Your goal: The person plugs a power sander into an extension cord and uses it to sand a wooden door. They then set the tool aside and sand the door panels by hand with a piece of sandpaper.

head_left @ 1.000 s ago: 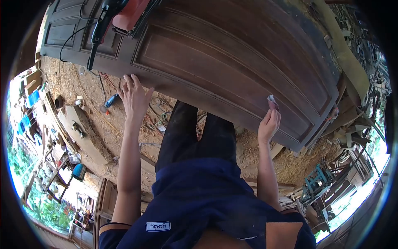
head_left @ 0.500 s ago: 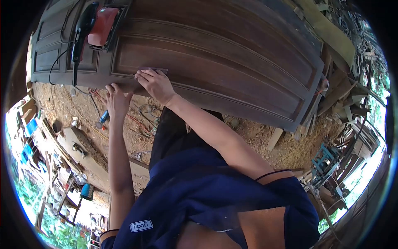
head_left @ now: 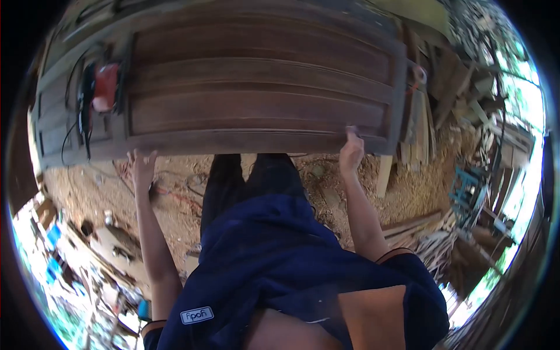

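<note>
Sawdust floor under a wooden door; left hand flat on its edge; right hand pinching sandpaper.

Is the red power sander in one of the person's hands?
No. The red sander lies alone on the door, away from the left hand and right hand.

Sander on door left end; hands at near edge.

Motion-blurred throughout. Small item pinched in right hand too smeared to identify. Orange power tool indistinct; door cropped at top.
</note>
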